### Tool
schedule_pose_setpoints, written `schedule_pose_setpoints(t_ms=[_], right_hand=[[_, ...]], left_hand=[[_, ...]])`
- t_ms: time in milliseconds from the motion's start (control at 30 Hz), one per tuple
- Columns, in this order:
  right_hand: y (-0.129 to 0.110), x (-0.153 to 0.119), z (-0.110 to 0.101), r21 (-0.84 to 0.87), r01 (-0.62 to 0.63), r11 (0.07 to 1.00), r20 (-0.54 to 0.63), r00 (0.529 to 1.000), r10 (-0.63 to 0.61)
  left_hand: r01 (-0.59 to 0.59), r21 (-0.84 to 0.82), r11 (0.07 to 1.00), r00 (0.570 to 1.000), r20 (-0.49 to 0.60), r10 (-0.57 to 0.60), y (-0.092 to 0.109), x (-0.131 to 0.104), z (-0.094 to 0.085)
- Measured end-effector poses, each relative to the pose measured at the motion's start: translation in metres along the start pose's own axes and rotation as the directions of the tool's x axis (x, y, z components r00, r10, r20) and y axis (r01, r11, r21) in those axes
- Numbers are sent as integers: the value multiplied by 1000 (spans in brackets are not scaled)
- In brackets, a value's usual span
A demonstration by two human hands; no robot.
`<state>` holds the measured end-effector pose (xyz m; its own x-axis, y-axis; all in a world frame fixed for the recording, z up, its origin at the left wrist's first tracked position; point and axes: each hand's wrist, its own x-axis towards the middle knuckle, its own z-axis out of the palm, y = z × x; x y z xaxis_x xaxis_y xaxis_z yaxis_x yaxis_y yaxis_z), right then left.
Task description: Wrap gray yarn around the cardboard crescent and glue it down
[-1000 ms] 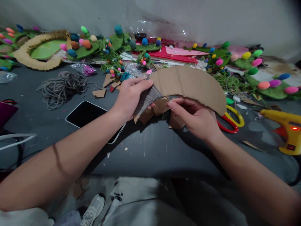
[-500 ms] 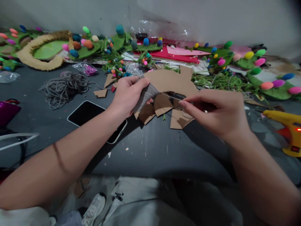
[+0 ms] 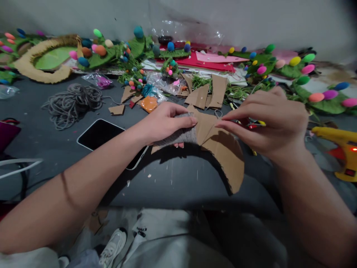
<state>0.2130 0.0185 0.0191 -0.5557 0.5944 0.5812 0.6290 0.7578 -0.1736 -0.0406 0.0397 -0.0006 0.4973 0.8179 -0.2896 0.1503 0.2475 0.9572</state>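
Left hand (image 3: 167,123) is angled inward, thumb on top, closed on yarn-wrapped end of cardboard arc (image 3: 228,152); arc is positioned between hands. Yarn strand (image 3: 209,132) is pinched by raised right hand (image 3: 270,124). Beyond left hand, purple contents are held in clear bag (image 3: 102,80), orange in nearer bag (image 3: 149,104).

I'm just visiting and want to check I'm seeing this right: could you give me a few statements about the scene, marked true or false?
1. The left hand grips cardboard partly wrapped in gray yarn. True.
2. The right hand holds the glue gun. False: it pinches a strand of yarn; the glue gun is off to the right.
3. A red light shows on the glue gun. True.
4. The loose yarn heap is right of both hands. False: it is to their left.
5. The left forearm hides part of a phone. True.
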Motion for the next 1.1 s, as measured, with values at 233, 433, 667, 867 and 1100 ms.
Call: schedule_pose_setpoints(t_ms=[233, 433, 667, 867, 1100], right_hand=[[-16, 5, 1, 178, 56, 982, -27, 998, -51], [-28, 8, 2, 454, 33, 890, 51, 997, -63], [-14, 4, 4, 177, 9, 984, -31, 1000, -3], [-9, 4, 11, 166, -8, 986, 19, 1000, 5], [-6, 3, 17, 292, -78, 953, 45, 997, 67]], left_hand=[[101, 12, 995, 994, -30, -101, -3, 3, 4], [122, 37, 992, 987, -114, -117, -3, 5, 0], [153, 46, 987, 988, 14, -154, 0, -1, 6], [-27, 190, 981, 969, 246, -21, 5, -9, 4], [-106, 130, 986, 917, 397, 47, 7, -14, 5]])
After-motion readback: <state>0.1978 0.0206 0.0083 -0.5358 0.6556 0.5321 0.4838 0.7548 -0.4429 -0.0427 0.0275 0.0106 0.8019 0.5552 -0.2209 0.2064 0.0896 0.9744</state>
